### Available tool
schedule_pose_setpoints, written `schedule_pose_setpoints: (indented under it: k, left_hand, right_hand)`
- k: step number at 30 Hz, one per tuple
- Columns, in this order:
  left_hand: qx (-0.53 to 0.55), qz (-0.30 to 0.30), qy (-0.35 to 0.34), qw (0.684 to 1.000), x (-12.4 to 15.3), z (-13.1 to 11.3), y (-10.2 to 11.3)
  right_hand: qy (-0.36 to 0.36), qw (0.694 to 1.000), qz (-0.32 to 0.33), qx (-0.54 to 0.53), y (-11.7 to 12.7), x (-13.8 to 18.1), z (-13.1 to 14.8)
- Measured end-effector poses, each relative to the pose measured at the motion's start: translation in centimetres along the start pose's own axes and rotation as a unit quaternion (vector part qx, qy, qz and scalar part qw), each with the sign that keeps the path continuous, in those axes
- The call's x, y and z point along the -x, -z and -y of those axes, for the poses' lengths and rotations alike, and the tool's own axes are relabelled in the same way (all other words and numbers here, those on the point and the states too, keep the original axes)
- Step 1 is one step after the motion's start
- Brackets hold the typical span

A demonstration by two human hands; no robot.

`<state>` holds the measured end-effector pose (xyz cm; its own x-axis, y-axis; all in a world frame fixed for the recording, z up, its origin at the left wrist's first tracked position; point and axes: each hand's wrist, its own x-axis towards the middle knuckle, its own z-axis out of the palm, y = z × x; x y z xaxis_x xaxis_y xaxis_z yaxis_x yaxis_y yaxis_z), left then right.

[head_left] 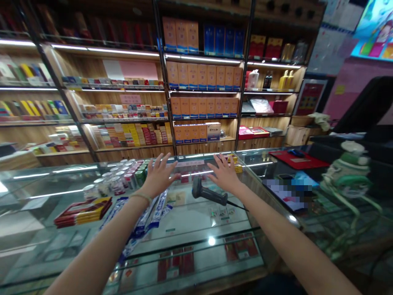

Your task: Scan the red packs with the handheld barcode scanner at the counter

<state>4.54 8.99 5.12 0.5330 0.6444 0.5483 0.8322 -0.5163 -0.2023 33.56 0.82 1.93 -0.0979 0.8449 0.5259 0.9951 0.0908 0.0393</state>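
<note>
Both arms reach forward over a glass counter (181,221). My left hand (158,176) is open with spread fingers and holds nothing; it is nearest to several cans (123,176) and long blue-and-white packets (156,209). My right hand (225,174), also empty, has its fingers apart beside a small stack of yellow packs (235,164). Between and just below the hands lies a black handheld barcode scanner (210,194) on the glass, its cable running right under my right forearm. Left of my left forearm sit flat red-and-yellow packets (84,211).
Shelves with orange boxes (202,76), blue boxes (224,39) and small packs (132,133) stand behind the counter. On the right are a red mat (299,159), a tablet-like flat item (284,194) and a green-and-white strapped bottle (350,172). Boxed goods (176,262) show through the glass.
</note>
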Motion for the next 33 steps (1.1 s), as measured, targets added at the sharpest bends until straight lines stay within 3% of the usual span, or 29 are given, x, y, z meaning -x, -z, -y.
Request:
schedule_pose_setpoints:
  k: [9,15,22,33]
  left_hand:
    - [0.052,0.008,-0.026,0.998,-3.7,-6.8,-1.4]
    - [0.062,0.015,-0.017,0.998,-6.7,-11.1,-2.0]
    - [0.106,-0.004,0.016,0.994,-9.7,-15.4,-2.9]
    - [0.111,0.025,0.069,0.991,-12.2,-18.3,-6.3]
  right_hand:
    - [-0.097,0.995,0.001,0.020,-0.3,2.6,-7.3]
    - [-0.148,0.989,-0.001,0.018,-0.4,1.8,-10.7]
    - [-0.181,0.983,-0.009,0.002,-1.4,-0.3,-12.8]
    - [-0.208,0.978,-0.012,-0.011,-4.4,-1.4,-14.7]
